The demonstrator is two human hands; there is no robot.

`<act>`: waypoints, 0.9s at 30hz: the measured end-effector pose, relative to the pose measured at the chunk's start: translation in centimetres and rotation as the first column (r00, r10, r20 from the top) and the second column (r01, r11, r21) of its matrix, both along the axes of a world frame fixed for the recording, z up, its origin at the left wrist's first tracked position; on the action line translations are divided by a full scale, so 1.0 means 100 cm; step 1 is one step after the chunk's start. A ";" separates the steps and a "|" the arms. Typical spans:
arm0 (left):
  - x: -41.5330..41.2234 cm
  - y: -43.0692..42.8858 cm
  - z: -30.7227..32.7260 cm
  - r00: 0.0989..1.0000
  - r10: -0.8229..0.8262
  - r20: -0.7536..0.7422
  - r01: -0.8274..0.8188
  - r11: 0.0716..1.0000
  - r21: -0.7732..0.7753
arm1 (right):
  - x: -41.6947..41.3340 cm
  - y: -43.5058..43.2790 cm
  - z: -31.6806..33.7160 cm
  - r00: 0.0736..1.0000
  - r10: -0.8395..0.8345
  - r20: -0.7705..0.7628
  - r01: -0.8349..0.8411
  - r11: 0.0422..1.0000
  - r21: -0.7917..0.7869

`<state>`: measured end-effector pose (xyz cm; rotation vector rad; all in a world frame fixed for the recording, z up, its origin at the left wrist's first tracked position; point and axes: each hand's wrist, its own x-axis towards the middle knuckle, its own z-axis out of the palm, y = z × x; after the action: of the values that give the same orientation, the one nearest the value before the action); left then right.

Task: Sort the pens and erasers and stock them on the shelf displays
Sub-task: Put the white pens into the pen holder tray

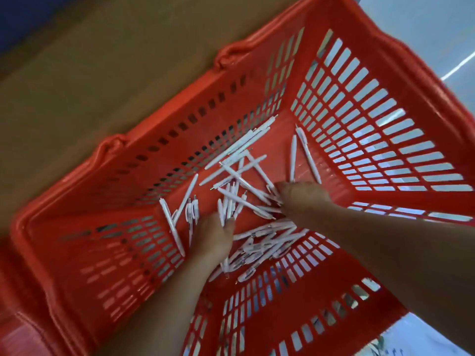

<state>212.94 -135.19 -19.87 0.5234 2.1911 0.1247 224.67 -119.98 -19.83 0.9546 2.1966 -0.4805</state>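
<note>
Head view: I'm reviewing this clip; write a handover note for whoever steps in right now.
Left hand: down among the white pens on the floor of the red basket; grip unclear through blur.
Right hand: also on the pens, grip unclear.
Done: nothing sorted that shows.
To do: gather pens, sort, stock shelf; no erasers or shelf in view.

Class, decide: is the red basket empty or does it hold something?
Not empty: the basket holds many white pens scattered loose across its floor.
</note>
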 end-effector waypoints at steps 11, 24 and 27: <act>0.028 -0.003 0.135 0.678 0.536 0.502 -0.661 0.744 0.099 | -0.017 -0.004 0.110 0.474 -0.874 -0.110 0.626 0.422 -0.655; 0.042 0.051 0.447 0.711 0.364 0.602 -0.609 0.746 0.269 | -0.003 0.000 0.420 -0.324 -0.914 0.245 0.220 -0.324 -0.920; 0.046 0.054 0.526 0.767 0.318 0.557 -0.572 0.732 0.371 | -0.001 0.001 0.497 -0.427 -0.857 0.289 0.117 -0.369 -0.922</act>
<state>217.50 -129.82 32.75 0.1817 1.7421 1.0474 224.53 -119.84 29.88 1.8931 0.3765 -3.0752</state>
